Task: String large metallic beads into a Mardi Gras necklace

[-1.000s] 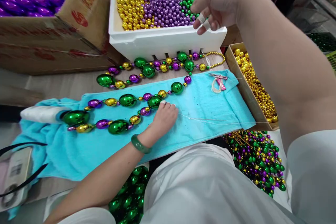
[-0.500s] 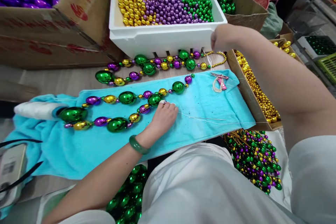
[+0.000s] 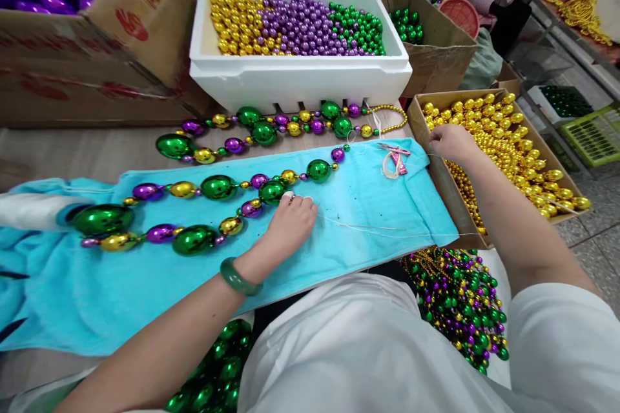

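My left hand, a green bangle at its wrist, rests on the turquoise towel. Its fingers are pinched on the near end of a strand of green, gold and purple beads, which lies in a loop across the towel. From that hand a thin thread runs rightward over the cloth. My right hand hovers by the left rim of a cardboard box of gold beads, its fingers closed; what they hold is too small to make out. Scissors and a ring-shaped band lie at the towel's right end.
Behind the towel is a white foam box of gold, purple and green beads. A second bead necklace lies before it. A carton of purple beads stands back left. Multicoloured bead strands hang at lower right.
My right hand has moved from the foam box's front right corner, rightward and nearer, to the gold bead box. My left hand stays pinched on the strand. The whole view has shifted slightly.
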Motion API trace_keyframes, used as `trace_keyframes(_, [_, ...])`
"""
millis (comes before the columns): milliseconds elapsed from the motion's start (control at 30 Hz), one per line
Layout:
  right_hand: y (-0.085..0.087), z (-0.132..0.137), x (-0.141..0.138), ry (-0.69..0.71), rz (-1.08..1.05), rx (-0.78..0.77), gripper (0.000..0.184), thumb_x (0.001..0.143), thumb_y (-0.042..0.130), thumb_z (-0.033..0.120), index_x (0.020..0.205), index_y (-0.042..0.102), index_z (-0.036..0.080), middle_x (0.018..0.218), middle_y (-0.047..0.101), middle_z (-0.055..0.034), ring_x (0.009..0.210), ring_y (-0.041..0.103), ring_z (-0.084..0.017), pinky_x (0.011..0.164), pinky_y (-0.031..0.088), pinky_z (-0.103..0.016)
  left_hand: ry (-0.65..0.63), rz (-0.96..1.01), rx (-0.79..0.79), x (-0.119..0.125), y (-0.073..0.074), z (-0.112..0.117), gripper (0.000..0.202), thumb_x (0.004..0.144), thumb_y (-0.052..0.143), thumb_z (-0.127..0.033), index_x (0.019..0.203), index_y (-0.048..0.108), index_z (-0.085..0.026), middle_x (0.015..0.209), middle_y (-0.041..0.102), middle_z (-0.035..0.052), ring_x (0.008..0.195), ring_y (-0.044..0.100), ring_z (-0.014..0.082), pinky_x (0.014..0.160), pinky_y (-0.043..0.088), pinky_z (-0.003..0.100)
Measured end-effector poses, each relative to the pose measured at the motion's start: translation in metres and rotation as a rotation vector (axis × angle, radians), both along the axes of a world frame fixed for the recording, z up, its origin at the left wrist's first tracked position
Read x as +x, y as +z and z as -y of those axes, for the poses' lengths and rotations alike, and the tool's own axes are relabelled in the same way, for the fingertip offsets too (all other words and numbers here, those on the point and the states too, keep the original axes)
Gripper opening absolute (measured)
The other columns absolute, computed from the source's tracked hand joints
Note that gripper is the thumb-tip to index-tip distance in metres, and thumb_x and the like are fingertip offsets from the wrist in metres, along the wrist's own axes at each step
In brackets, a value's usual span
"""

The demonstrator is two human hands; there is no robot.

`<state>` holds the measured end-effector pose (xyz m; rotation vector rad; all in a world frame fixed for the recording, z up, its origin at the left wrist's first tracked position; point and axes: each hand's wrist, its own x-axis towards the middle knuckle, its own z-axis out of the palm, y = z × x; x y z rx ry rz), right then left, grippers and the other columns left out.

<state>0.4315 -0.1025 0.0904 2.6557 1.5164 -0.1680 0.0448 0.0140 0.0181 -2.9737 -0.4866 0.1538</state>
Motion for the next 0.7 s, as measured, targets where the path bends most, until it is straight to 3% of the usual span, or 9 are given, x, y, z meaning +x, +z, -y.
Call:
trace_keyframes(133, [-0.013, 0.009, -0.001, 0.081, 0.011, -0.055, 0.024, 0.076, 0.059, 0.018, 0.095, 0.074, 0.018, 0.106, 0.065, -0.0114, 0.094, 0.051, -0.023, 0.077, 0.041, -0.031, 0.001, -0.050, 0.006, 0.003, 0.008, 0.000, 0.025, 0.086, 0.041, -0.005, 0.083, 0.065, -0.011, 0.086, 0.064, 0.0141, 0.083, 0.059, 0.0272, 0.090, 0.038, 0.048])
trace_keyframes(233, [-0.021, 0.009, -0.003, 0.126, 0.057, -0.087, 0.026, 0.079, 0.055, 0.021, 0.096, 0.076, 0.018, 0.124, 0.057, -0.0132, 0.111, 0.046, -0.030, 0.086, 0.042, -0.038, 0.010, -0.081, 0.007, 0.007, 0.013, 0.002, 0.022, 0.083, 0.043, -0.005, 0.083, 0.065, -0.010, 0.086, 0.064, 0.0141, 0.083, 0.059, 0.0277, 0.089, 0.038, 0.047])
trace_keyframes(333, [-0.024, 0.004, -0.003, 0.144, 0.087, -0.125, 0.028, 0.081, 0.053, 0.023, 0.095, 0.077, 0.022, 0.137, 0.051, -0.0095, 0.121, 0.041, -0.034, 0.091, 0.042, -0.044, 0.008, -0.075, 0.027, 0.011, 0.017, 0.005, 0.022, 0.083, 0.044, -0.005, 0.085, 0.065, -0.010, 0.084, 0.064, 0.0137, 0.084, 0.059, 0.0286, 0.087, 0.039, 0.047])
trace_keyframes(467, [-0.022, -0.003, 0.001, 0.105, 0.157, -0.045, 0.036, 0.087, 0.045, 0.028, 0.103, 0.076, 0.021, 0.140, 0.051, -0.0101, 0.125, 0.039, -0.034, 0.094, 0.042, -0.047, -0.002, -0.008, 0.051, 0.016, 0.020, 0.013, 0.022, 0.086, 0.042, -0.006, 0.085, 0.064, -0.011, 0.084, 0.063, 0.0131, 0.085, 0.058, 0.0285, 0.087, 0.040, 0.046])
trace_keyframes(600, [-0.032, -0.011, 0.000, 0.153, 0.274, -0.102, 0.039, 0.087, 0.046, 0.032, 0.107, 0.074, 0.015, 0.144, 0.046, -0.0127, 0.131, 0.034, -0.037, 0.103, 0.032, -0.055, -0.065, 0.080, 0.019, 0.026, 0.018, 0.030, 0.019, 0.088, 0.044, -0.008, 0.086, 0.062, -0.013, 0.089, 0.062, 0.0114, 0.091, 0.057, 0.0276, 0.091, 0.039, 0.045])
trace_keyframes(700, [-0.043, -0.020, -0.001, 0.218, 0.280, -0.203, 0.036, 0.084, 0.046, 0.021, 0.108, 0.074, 0.018, 0.144, 0.047, -0.0104, 0.135, 0.030, -0.036, 0.107, 0.025, -0.059, -0.139, 0.139, -0.047, 0.034, 0.008, 0.048, 0.017, 0.089, 0.046, -0.010, 0.089, 0.062, -0.015, 0.095, 0.062, 0.0101, 0.097, 0.055, 0.0263, 0.093, 0.039, 0.044])
